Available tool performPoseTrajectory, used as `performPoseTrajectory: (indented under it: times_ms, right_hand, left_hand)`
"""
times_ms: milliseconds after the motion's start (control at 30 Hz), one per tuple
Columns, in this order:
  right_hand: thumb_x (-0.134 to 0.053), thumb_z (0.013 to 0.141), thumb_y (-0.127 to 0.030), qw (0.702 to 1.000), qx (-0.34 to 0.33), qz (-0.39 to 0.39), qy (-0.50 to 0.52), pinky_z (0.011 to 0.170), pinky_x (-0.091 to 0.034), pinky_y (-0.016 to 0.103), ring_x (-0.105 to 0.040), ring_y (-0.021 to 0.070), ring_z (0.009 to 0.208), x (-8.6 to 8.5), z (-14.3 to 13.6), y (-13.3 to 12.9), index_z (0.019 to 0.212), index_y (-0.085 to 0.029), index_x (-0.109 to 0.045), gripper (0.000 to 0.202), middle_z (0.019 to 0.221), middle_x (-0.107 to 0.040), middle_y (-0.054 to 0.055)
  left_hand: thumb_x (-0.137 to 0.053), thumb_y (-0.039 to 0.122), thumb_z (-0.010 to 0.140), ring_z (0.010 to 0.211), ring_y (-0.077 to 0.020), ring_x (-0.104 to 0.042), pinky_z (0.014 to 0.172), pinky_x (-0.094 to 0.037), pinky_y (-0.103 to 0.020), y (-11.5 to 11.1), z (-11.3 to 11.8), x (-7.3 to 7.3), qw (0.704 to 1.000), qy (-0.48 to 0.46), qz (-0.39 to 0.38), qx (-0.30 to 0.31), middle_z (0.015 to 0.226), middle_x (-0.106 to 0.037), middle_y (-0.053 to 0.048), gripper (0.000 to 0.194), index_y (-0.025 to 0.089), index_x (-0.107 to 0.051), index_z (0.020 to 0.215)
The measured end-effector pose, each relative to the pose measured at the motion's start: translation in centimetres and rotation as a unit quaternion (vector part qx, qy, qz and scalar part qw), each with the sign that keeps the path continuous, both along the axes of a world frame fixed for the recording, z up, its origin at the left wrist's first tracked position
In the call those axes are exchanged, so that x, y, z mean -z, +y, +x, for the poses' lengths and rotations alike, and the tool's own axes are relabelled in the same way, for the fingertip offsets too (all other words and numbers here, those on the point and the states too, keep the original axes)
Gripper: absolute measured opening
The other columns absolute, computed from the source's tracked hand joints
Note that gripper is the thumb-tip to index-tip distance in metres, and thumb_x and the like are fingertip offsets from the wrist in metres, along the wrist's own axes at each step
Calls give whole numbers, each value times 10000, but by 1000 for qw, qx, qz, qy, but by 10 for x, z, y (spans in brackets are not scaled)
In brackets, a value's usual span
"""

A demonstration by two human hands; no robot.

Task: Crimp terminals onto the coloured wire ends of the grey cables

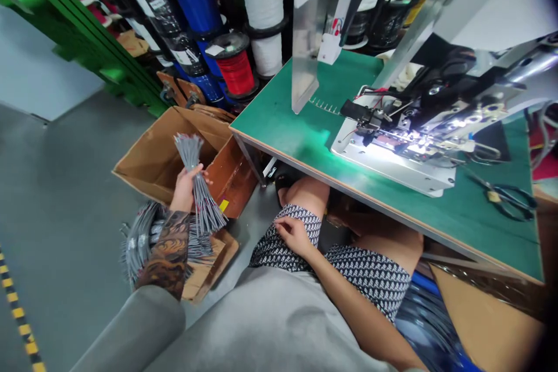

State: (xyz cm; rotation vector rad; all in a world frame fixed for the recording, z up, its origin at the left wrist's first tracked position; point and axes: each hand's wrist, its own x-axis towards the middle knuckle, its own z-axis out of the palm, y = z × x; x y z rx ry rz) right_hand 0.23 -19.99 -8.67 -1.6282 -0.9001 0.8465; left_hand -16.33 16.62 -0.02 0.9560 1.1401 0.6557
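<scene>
My left hand [186,186] is wrapped round the middle of a bundle of short grey wires [201,192], whose ends fan out above and below the grip. The bundle is held up in front of an open cardboard box [148,157]. More grey wire bundles [142,244] lie below my left forearm, in a lower cardboard box [209,279]. My right hand [296,236] rests on my thigh, fingers loosely apart, with nothing visible in it.
A machine [401,133] with a lit work area stands on the green-topped table [274,122]. Black-handled pliers [508,197] lie at its right. Wire spools, one of them a red spool [235,70], stand behind. Blue tubing [431,325] is at lower right.
</scene>
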Motion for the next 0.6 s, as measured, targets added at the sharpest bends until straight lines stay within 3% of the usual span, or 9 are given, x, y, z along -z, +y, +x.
performPoseTrajectory:
  times_ms: [67, 200, 300, 400, 500, 600]
  right_hand:
    - [-611, 1033, -383, 1000, 3, 0, -10, 788, -551, 340, -747, 223, 831, 1, 2, -5, 1131, -143, -843, 349, 1002, -836, 122]
    - [-611, 1048, -363, 1000, -8, 9, -26, 790, -557, 336, -760, 223, 834, 0, 0, -3, 1114, -164, -840, 311, 1003, -842, 104]
    - [-612, 1046, -332, 999, -21, 23, -40, 831, -571, 339, -775, 226, 877, 0, -4, 0, 1094, -185, -838, 274, 990, -841, 90]
    - [-599, 1053, -309, 998, -25, 29, -53, 911, -582, 355, -790, 233, 956, 0, -6, 1, 1095, -191, -831, 263, 1030, -842, 96]
    - [-586, 1061, -300, 997, -30, 30, -65, 923, -581, 358, -791, 233, 967, 0, -7, 0, 1080, -188, -820, 261, 1026, -838, 96]
    - [-572, 1061, -286, 996, -35, 31, -76, 901, -571, 351, -785, 231, 952, -2, -7, -4, 1069, -183, -809, 259, 1010, -830, 91]
  left_hand:
    - [-954, 447, 780, 517, -171, -616, 521, -545, -306, -2, -11, 3, 999, 26, -18, 20, 688, -636, -4, 488, 195, -627, 1040]
    - [-1001, 337, 661, 427, -141, -511, 428, -459, -292, -3, -22, 4, 996, 80, -30, 33, 601, -564, -2, 489, 174, -595, 879]
    - [-976, 270, 641, 477, -131, -542, 476, -488, -264, 5, -18, -4, 997, 70, 24, 21, 631, -572, 35, 511, 195, -615, 993]
    - [-936, 301, 725, 497, -138, -555, 495, -490, -258, 23, -2, -18, 995, 80, 58, 18, 614, -553, 54, 460, 197, -606, 1028]
    - [-865, 328, 855, 479, -107, -496, 492, -468, -245, 58, 27, -50, 990, 113, 84, 11, 585, -515, 46, 318, 157, -598, 885]
    - [-862, 228, 800, 499, -118, -507, 523, -485, -267, 103, 64, -111, 979, 98, 177, -5, 573, -524, 35, 284, 155, -594, 860]
